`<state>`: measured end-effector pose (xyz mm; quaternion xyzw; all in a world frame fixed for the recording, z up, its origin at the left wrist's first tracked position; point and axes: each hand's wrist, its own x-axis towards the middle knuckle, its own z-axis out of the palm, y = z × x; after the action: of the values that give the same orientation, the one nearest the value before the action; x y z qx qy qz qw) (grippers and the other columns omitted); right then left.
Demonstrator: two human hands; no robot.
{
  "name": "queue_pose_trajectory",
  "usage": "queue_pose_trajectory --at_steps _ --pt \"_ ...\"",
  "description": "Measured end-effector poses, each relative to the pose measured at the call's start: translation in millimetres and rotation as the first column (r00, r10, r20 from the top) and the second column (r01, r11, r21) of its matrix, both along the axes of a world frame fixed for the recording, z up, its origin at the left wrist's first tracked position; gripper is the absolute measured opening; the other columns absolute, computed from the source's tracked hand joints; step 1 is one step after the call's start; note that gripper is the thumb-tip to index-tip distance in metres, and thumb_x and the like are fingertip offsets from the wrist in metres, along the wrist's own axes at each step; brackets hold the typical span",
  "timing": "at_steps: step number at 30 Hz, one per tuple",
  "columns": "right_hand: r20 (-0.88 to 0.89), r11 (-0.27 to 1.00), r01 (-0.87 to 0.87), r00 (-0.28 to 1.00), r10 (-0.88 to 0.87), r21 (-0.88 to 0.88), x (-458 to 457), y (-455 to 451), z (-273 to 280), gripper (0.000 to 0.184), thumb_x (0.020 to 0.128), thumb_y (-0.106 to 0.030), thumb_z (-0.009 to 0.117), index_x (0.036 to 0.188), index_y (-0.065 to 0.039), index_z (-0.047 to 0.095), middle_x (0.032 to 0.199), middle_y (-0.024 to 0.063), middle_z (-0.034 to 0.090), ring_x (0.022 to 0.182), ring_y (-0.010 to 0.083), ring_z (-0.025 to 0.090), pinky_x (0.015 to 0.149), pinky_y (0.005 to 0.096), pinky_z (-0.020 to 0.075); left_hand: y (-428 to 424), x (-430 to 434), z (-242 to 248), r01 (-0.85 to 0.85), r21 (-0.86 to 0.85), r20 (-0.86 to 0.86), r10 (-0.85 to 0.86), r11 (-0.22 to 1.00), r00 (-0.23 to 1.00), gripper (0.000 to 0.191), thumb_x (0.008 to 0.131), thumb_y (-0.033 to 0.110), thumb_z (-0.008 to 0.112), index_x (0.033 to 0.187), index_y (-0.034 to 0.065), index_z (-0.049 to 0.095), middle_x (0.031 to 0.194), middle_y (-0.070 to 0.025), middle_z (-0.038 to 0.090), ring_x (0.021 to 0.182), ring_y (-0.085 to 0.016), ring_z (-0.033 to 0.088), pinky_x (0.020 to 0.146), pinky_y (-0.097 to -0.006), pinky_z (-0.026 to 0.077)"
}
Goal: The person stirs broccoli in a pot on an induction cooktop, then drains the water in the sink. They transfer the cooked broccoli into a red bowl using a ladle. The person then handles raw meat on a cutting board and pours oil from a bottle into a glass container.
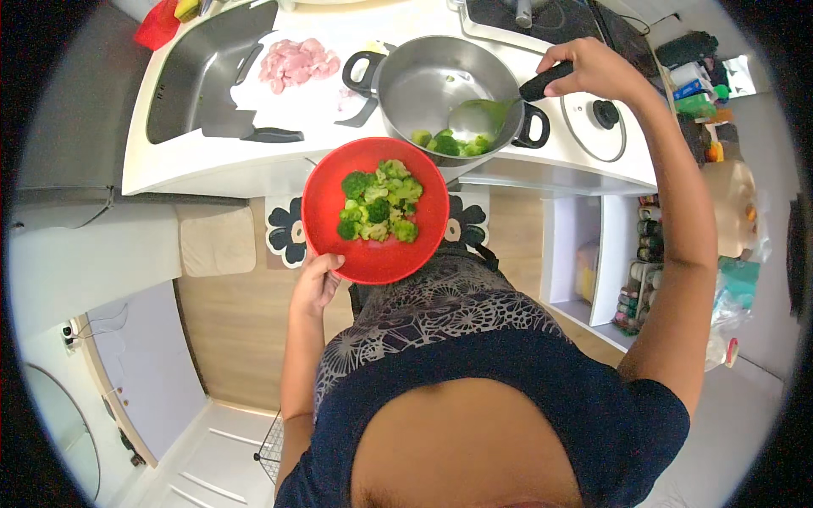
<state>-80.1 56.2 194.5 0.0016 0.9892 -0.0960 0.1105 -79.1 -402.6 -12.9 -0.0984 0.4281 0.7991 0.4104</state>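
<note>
My left hand (319, 282) grips the rim of a red plate (324, 219), thumb on top, in front of the counter's edge. Several green broccoli florets (380, 202) are heaped in its middle. My right hand (587, 66) holds the black handle of a green ladle or spoon (486, 117), whose head is down inside a grey metal pot (425, 76). A few more broccoli pieces (454, 145) lie at the pot's near side, beside the spoon. The plate overlaps the pot's near left rim in the view; I cannot tell if they touch.
Left of the pot, cut raw meat (298, 63) lies on a white cutting board (254, 95), with a cleaver (235, 126) at its near edge. Further left is the sink (209, 70). A glass lid (587, 136) rests right of the pot, below a black cooktop (552, 22).
</note>
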Motion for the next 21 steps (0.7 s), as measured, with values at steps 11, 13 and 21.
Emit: queue_pose_trajectory --at_steps 11,13,21 --pt "0.071 0.780 0.476 0.868 -0.492 -0.407 40.3 -54.7 -55.0 0.041 0.067 -0.036 0.073 0.092 -0.005 0.069 0.068 0.0084 0.065 0.061 0.0145 0.059 0.059 0.0262 0.0457 1.0 -5.6 3.9 0.038 0.048 -0.005 -0.038 0.998 0.999 0.065 0.069 -0.002 0.053 0.130 0.0043 0.035 0.121 -0.0134 0.052 0.106 -0.027 0.056 0.088 -0.0402 0.049" --pt "0.054 0.721 0.484 0.846 -0.531 -0.496 43.2 -60.4 -68.3 0.040 0.067 -0.036 0.073 0.092 -0.005 0.069 0.067 0.0083 0.065 0.060 0.0143 0.059 0.059 0.0262 0.0461 1.7 -4.1 3.7 0.024 0.021 -0.034 -0.023 0.999 0.999 0.062 0.069 0.002 0.055 0.128 0.0025 0.037 0.119 -0.0146 0.053 0.103 -0.030 0.058 0.087 -0.0420 0.051" --pt "-0.109 0.724 0.483 0.791 -0.602 -0.493 74.9 -82.1 -68.5 0.040 0.069 -0.037 0.073 0.097 -0.009 0.068 0.059 0.0076 0.059 0.054 0.0131 0.055 0.055 0.0268 0.0439 -0.4 -3.7 2.1 0.027 0.021 -0.033 -0.026 0.999 0.999 0.060 0.069 0.002 0.055 0.127 -0.0002 0.038 0.121 -0.0138 0.052 0.105 -0.029 0.057 0.089 -0.0436 0.049"
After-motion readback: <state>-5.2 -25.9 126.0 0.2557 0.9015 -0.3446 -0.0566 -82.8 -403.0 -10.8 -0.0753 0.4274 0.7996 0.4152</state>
